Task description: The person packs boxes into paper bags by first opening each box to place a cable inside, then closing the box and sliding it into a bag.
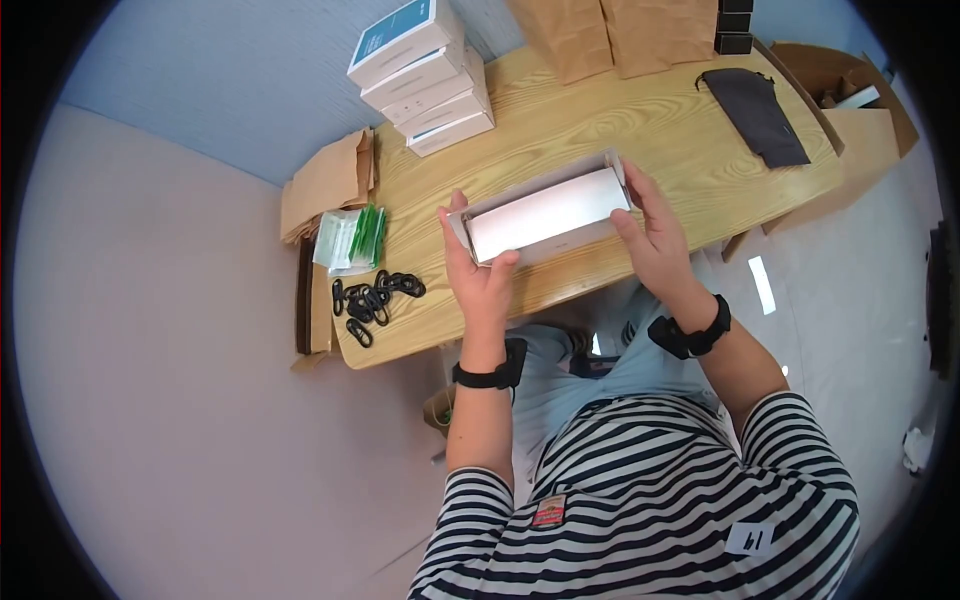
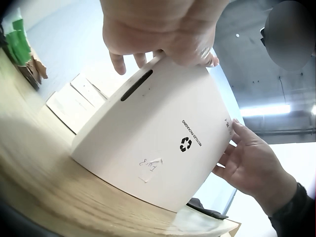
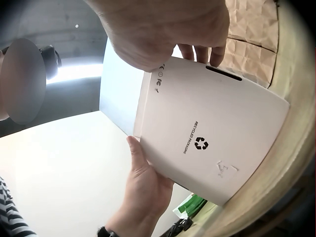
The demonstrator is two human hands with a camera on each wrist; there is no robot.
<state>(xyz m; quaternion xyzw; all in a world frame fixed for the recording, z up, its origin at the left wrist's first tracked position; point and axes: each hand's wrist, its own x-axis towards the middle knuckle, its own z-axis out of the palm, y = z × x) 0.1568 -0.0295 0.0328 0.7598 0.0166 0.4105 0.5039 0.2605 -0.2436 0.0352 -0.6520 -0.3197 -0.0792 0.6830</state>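
A white box (image 1: 565, 243) is tilted up above the table's front edge, its long narrow side facing the head camera. The left hand (image 1: 480, 275) grips one end of it, thumb on the near face. At the other end the right hand (image 1: 655, 240) holds the box the same way. In the left wrist view the box (image 2: 163, 133) shows a recycling mark, a small label and a dark slot, with its lower edge at the table. The right wrist view shows the box (image 3: 197, 133) between both hands.
Stacked white boxes (image 1: 430, 80) stand at the back. Black cable loops (image 1: 370, 300), green-and-white packets (image 1: 352, 240) and brown paper (image 1: 330, 185) lie at the left. Paper bags (image 1: 640, 35), a dark pouch (image 1: 755, 115) and an open carton (image 1: 850, 130) are at the right.
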